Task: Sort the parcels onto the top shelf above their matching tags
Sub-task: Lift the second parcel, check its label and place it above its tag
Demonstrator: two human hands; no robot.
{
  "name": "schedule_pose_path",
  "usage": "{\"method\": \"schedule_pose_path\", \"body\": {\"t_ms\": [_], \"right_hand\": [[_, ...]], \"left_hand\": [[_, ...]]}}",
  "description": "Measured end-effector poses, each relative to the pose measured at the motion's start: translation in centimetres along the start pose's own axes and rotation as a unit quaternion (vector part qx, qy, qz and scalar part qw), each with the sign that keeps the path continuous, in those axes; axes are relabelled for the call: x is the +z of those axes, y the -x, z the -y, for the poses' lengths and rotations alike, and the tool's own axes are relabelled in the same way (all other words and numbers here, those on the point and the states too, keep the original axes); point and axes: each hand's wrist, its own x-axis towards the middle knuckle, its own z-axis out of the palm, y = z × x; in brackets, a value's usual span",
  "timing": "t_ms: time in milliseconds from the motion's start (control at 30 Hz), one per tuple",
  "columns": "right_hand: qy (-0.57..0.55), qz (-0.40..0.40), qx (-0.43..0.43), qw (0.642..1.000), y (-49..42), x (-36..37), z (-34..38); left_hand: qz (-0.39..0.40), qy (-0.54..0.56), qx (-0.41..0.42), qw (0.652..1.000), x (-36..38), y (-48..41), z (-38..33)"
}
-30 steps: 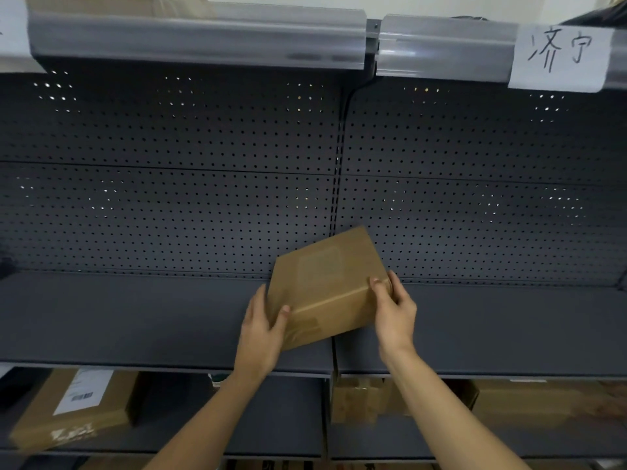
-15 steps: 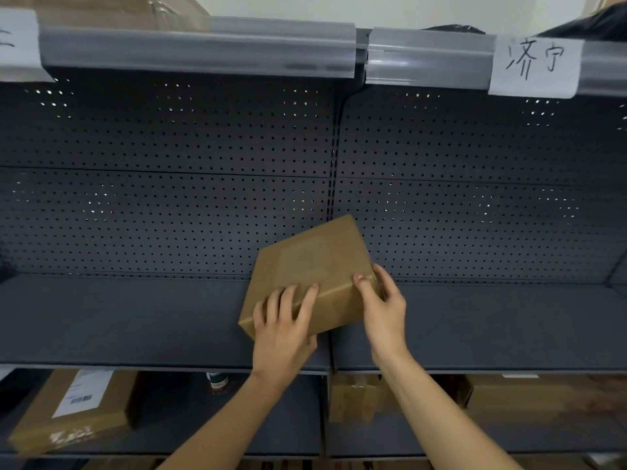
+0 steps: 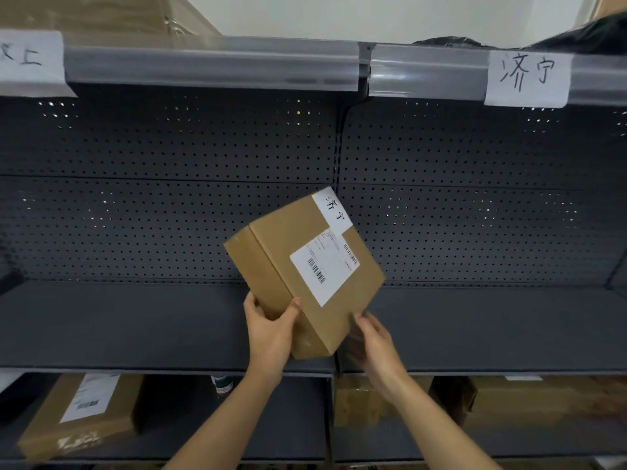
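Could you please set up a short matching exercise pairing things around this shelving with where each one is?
1. held parcel
2. 济宁 shelf tag
3. labelled box
4. right hand

A. bottom shelf, far left
B. top shelf edge, right section
C. in the left hand's grip
D. at the held parcel's lower right corner

Pairs: 1-C, 2-B, 3-A, 4-D

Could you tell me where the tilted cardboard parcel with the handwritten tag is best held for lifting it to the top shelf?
Probably by its two opposite narrow side faces, one hand from each side. The parcel is flat and broad, tilted with its label face toward the camera. The left hand already clamps the lower left edge; the right hand sits open by the lower right corner and could close there.
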Motion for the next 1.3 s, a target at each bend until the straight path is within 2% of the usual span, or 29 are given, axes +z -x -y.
{"method": "schedule_pose_path", "body": {"t_ms": [100,333,467,700,867,967,1100,1300], "right_hand": [[-0.062,0.023,0.042,0.997,0.4,0.9,-0.4],[-0.196,0.053,0.032,0.979,0.4,1.3,-0.4],[-0.155,0.015,0.001,0.988,0.3,0.4,0.4],[-0.058,-0.023,-0.042,0.997,-0.2,-4.1,2.8],[-0.027,-0.031,-0.035,0.999,0.1,-5.4,3.3],[-0.046,-0.027,-0.051,0.997,0.2,-5.8,3.4],[-0.022,-0.035,-0.125,0.991,0.4,-6.7,2.9],[0.02,-0.106,-0.253,0.961,2.7,-8.2,2.4]], "left_hand": [[0.002,0.048,-0.039,0.998,0.2,0.1,0.6],[0.051,0.114,-0.075,0.989,0.4,1.0,0.6],[0.113,0.105,-0.075,0.985,-0.6,0.9,0.5],[0.07,-0.039,0.005,0.997,-4.4,-1.2,-0.6],[0.161,-0.082,0.055,0.982,-4.8,-2.4,-0.3],[0.174,-0.073,0.054,0.981,-4.3,-2.4,0.2],[0.168,-0.049,0.055,0.983,-3.2,-2.3,0.4],[0.202,-0.061,0.114,0.971,-1.5,-0.9,-0.1]]}}
